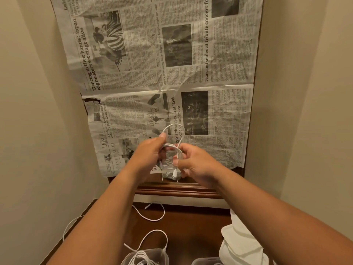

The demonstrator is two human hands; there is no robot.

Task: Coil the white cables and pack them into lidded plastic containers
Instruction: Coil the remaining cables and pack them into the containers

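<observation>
White cable [172,145] is held as a small coil over the newspaper [219,111], pinched between the left hand [149,155] and right hand [194,163], while the container [147,255] lies back toward the person, nearer the left arm.

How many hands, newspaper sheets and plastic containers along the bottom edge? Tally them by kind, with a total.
Hands: 2 (left hand, right hand, both gripping the white cable)
Newspaper sheets: 2 (upper sheet, lower sheet)
Plastic containers: 2 (left container, right container)
Total: 6
</observation>
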